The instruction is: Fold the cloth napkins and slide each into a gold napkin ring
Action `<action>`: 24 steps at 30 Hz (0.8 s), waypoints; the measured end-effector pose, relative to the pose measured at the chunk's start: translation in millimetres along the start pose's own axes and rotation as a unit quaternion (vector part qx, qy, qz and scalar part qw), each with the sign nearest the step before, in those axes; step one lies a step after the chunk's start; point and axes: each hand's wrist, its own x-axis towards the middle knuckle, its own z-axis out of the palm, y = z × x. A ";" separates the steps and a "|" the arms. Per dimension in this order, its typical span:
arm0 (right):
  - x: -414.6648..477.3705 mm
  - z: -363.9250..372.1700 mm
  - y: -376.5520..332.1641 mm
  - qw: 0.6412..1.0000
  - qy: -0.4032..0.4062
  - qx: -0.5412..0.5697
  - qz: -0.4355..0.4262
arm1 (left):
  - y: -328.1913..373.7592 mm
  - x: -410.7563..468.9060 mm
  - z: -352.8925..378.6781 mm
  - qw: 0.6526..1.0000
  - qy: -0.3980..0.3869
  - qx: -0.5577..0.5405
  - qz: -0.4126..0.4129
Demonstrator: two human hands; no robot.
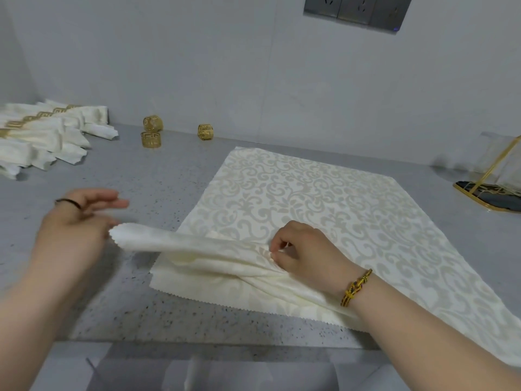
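A cream damask cloth napkin (324, 198) lies spread on the grey speckled counter (135, 182). Its near left corner is lifted and drawn out to the left as a folded flap. My left hand (76, 221) holds the tip of that flap, its fingers mostly straight above it. My right hand (298, 249) pinches a pleat of the same napkin near its middle, with a gold bracelet on the wrist. Three gold napkin rings stand at the back: two stacked (152, 132) and one alone (205, 132).
Several folded napkins in gold rings (42, 136) are piled at the far left. A gold-framed holder with a dark base (490, 190) stands at the right edge. A wall with power sockets (358, 8) rises behind. The counter's front edge runs just below my forearms.
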 end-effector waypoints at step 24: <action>-16.8 15.3 19.5 0.994 0.079 0.016 -0.070 | 13.0 -38.6 88.5 0.735 -0.403 0.447 0.313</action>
